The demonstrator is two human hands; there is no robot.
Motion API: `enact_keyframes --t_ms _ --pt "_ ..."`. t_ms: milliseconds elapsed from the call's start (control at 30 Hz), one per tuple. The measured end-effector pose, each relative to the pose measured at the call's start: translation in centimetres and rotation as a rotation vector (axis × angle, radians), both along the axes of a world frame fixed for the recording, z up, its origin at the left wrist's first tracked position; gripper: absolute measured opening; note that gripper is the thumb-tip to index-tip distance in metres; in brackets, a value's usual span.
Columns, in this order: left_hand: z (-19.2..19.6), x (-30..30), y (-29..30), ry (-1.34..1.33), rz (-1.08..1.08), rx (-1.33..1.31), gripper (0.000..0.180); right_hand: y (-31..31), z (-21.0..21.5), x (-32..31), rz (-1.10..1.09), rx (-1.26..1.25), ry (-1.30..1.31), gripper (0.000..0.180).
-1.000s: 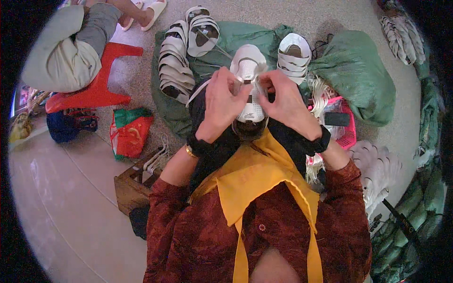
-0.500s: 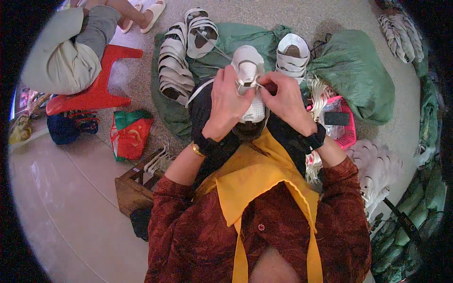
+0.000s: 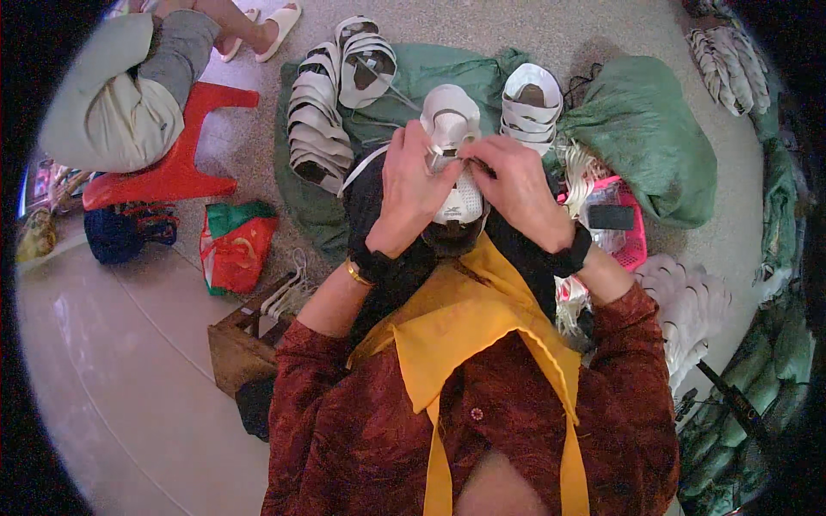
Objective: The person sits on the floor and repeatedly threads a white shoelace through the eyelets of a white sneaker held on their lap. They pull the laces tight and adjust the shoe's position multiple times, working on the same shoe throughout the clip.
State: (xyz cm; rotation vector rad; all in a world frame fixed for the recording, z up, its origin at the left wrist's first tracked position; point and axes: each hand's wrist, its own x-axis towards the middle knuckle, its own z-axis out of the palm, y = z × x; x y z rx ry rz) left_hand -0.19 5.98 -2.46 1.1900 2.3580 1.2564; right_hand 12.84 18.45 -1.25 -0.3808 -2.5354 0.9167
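Observation:
A white shoe upper [image 3: 451,116] rests on my lap, its tongue end pointing away from me and a dark opening nearest my body. Along its left edge my left hand [image 3: 408,191] grips it, thumb toward the middle. My right hand [image 3: 518,182] is closed at the right side of the lacing area, thumb and forefinger pinching the white shoelace. The pinched part is mostly covered by my fingers. One loose lace end [image 3: 365,167] trails out to the left of my left hand.
Stacked white uppers [image 3: 317,120] lie on a green sack [image 3: 430,64], with another stack [image 3: 530,107] to the right. A pink basket [image 3: 635,232] holding laces and a phone stands by a full green sack [image 3: 658,138]. A person sits on a red stool [image 3: 202,129] at far left.
My right hand has shifted slightly left over the shoe upper, its fingers now closer to the middle. The left hand keeps nearly the same place.

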Motion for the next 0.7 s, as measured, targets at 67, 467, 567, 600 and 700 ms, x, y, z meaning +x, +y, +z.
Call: enact_keyframes --t_ms 67,467,567,600,700 --pt "0.0 0.0 0.0 0.011 -0.007 -0.013 0.043 0.0 0.1 0.0 0.054 0.103 -0.033 0.015" --pt "1.4 -3.5 -2.1 -0.047 -0.327 -0.089 0.03 0.3 -0.4 -0.8 0.081 0.314 0.046 0.014" --pt "1.5 -3.4 -1.9 0.09 -0.337 -0.121 0.031 0.3 0.1 -1.0 0.116 0.143 0.065 0.012" --pt "1.3 -3.3 -1.8 0.132 -0.333 -0.129 0.031 -0.2 0.6 -0.6 0.13 -0.025 0.04 0.011" --pt "0.2 -2.3 -1.6 0.226 -0.234 -0.076 0.034 -1.6 2.8 -0.5 0.142 -0.305 -0.041 0.01"
